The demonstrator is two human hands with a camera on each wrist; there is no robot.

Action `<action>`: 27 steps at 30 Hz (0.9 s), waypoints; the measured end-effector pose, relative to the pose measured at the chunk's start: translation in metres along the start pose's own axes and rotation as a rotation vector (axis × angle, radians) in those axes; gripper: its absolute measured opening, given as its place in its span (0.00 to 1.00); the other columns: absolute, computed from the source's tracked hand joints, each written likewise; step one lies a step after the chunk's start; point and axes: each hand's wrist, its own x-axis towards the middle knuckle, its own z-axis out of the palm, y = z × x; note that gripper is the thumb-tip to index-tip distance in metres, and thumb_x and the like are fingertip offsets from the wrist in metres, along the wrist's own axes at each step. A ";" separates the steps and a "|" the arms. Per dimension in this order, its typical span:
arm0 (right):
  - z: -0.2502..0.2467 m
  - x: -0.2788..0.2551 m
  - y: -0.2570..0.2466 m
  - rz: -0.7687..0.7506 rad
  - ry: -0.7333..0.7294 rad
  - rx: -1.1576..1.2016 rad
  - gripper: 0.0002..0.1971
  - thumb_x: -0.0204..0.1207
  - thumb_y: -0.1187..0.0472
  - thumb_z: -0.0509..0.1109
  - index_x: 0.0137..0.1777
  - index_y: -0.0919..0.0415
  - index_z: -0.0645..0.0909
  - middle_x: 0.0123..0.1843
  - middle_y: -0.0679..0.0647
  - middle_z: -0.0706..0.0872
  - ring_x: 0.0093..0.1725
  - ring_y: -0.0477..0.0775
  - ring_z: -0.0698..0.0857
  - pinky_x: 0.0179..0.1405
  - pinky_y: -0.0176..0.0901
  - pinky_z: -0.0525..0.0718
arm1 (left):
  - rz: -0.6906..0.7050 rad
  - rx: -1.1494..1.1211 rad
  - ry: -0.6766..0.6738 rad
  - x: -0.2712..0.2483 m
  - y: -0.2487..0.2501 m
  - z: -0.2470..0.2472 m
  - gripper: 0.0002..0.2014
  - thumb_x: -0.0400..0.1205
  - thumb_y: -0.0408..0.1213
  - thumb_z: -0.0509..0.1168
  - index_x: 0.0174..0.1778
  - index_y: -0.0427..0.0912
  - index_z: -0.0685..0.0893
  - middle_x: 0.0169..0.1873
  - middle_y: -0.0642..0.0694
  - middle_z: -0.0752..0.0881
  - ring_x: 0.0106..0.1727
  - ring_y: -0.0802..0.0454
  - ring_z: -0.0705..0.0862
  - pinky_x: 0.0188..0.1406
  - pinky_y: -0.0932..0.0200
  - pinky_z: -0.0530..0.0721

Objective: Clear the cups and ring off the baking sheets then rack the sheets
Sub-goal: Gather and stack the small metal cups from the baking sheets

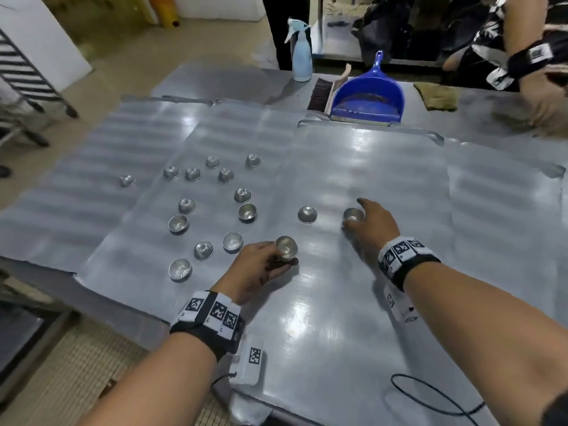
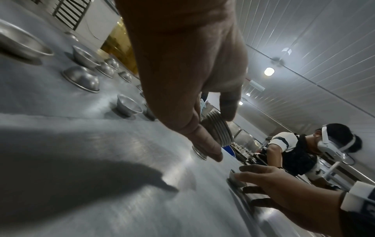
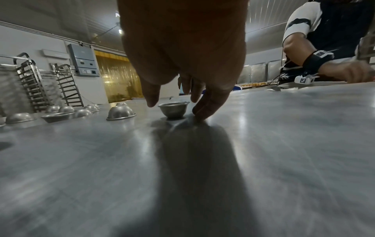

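Several small metal cups, some upright and some upside down, are scattered on the overlapping baking sheets (image 1: 368,167), mostly left of centre. My left hand (image 1: 278,256) grips a nested stack of cups (image 1: 286,248) just above the sheet; the stack's ribbed rims (image 2: 218,128) show between thumb and fingers. My right hand (image 1: 365,219) straddles one upright cup (image 1: 352,214), thumb (image 3: 151,99) on one side and fingers (image 3: 202,110) on the other, with gaps showing either side of the cup (image 3: 173,109). An upside-down cup (image 1: 307,214) lies between my hands. I see no ring.
At the back of the table stand a blue dustpan (image 1: 368,93), a brush (image 1: 319,93), a spray bottle (image 1: 301,53) and a cloth (image 1: 436,95). Another person's hand (image 1: 547,109) reaches in at far right. Tray racks (image 3: 30,83) stand to the left. A black cable (image 1: 436,398) lies near me.
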 end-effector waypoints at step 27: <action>0.035 -0.140 -0.048 -0.055 0.071 0.287 0.29 0.74 0.47 0.77 0.75 0.53 0.79 0.65 0.46 0.86 0.60 0.43 0.84 0.55 0.29 0.78 | -0.076 0.002 -0.130 -0.006 -0.025 -0.009 0.10 0.80 0.30 0.68 0.52 0.27 0.88 0.49 0.28 0.91 0.50 0.39 0.93 0.49 0.51 0.92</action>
